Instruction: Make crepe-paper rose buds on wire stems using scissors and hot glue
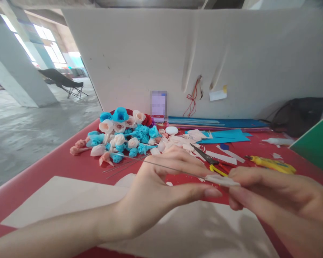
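My right hand [271,197] pinches the end of a small folded piece of white paper [222,180] between thumb and fingers. From the paper's other end a thin wire [174,168] runs left, passing across my left hand [161,182]. The left hand's fingers are stretched out, its thumb apart from them below the wire. Beyond the hands lie scissors [204,154] with dark blades and red-and-yellow handles. Blue, white and pink paper flowers [121,138] are heaped at the back left. Large pale sheets [61,197] lie under my arms.
Paper scraps [177,141], blue paper [223,136] and a yellow glue gun [271,164] lie on the red table [78,168]. A white tube [278,141] and a dark bag [296,116] are at the right, near a green board [317,150]. A white panel [140,53] stands behind.
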The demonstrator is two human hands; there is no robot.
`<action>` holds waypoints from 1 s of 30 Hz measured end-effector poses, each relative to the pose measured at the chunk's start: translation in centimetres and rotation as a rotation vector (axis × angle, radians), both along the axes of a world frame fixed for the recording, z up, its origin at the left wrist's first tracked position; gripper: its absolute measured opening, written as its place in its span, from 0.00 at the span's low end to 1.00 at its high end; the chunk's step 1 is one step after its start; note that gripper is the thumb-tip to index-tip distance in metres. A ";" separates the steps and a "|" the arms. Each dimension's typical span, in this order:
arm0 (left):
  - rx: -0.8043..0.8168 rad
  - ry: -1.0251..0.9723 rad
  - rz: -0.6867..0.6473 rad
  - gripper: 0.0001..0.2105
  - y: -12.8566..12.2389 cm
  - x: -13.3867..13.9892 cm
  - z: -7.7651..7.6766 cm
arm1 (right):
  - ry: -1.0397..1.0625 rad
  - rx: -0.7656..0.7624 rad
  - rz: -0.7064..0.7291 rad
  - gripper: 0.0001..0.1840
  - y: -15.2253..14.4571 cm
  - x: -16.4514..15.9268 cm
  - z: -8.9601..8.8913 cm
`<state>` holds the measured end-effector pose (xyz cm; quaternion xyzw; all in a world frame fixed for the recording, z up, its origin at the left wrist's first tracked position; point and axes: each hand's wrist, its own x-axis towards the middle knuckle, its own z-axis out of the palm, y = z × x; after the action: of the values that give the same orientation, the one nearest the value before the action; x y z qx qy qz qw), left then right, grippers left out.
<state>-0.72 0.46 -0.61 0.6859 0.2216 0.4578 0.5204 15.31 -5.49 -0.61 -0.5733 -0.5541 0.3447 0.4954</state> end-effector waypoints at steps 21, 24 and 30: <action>-0.081 -0.160 -0.176 0.09 0.1 0.0 -1.2 | 0.662 -0.479 0.505 0.09 0.8 1.0 -1.5; -0.132 -0.176 -0.203 0.09 -0.1 0.0 -1.3 | 0.711 -0.515 0.557 0.08 1.1 1.0 -2.1; -0.188 -0.180 -0.245 0.09 -0.1 0.1 -1.1 | 0.910 -0.504 0.627 0.08 0.8 0.0 -1.9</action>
<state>-0.63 0.32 -1.76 0.6122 0.1308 0.4277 0.6520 15.34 -4.69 -2.49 -0.2773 -0.3304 0.8054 0.4064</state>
